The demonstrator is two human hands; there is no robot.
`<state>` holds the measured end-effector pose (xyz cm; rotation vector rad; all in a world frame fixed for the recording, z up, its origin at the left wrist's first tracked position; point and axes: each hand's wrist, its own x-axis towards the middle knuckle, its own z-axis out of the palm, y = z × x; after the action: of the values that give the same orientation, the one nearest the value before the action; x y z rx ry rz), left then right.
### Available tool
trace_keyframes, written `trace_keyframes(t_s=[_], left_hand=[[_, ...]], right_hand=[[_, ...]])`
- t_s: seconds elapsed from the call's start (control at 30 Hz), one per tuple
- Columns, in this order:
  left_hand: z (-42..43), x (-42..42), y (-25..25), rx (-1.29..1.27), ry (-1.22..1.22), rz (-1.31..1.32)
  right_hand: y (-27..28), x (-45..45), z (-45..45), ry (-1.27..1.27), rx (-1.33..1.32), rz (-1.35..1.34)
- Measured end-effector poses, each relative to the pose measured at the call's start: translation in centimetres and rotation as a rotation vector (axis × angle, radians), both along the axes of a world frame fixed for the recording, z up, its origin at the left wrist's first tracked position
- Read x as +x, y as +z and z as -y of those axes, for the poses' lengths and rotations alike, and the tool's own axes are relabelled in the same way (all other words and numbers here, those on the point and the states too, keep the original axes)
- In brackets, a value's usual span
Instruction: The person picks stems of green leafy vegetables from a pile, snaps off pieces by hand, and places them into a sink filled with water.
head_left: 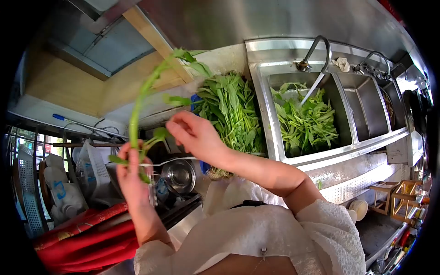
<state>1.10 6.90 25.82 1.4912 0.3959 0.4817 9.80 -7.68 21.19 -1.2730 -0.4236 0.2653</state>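
Observation:
A long green leafy stem (137, 107) stands upright in my left hand (130, 169), whose fingers are closed round its lower part. Just right of the stem is my right hand (192, 135), its fingers curled near a leaf; whether they hold anything is too small to tell. Beyond my right forearm lies a big pile of leafy green stems (231, 110) in a blue container (195, 98). More cut greens (307, 123) sit in the left basin of the steel sink (270, 133), under running water from a tap (328, 50).
Two more basins (362, 105) continue the sink to the right. A metal pot (178, 175) is below my hands. White plastic baskets (91, 172) and red cloth (91, 243) are at left. Wooden stools (403, 197) stand at far right.

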Motion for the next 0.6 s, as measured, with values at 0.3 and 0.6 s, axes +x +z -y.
trace_keyframes(t_s=[0.3, 0.6], left_hand=[[-6.2, -0.6, 7.0, 0.2, -0.132, 0.173], [-2.6, 0.7, -2.1, -0.093, -0.327, -0.031]], right_hand=[[-10.2, 0.7, 8.2, -0.039, -0.367, 0.007], [-13.9, 2.7, 18.4, -0.459, -0.368, -0.09]])
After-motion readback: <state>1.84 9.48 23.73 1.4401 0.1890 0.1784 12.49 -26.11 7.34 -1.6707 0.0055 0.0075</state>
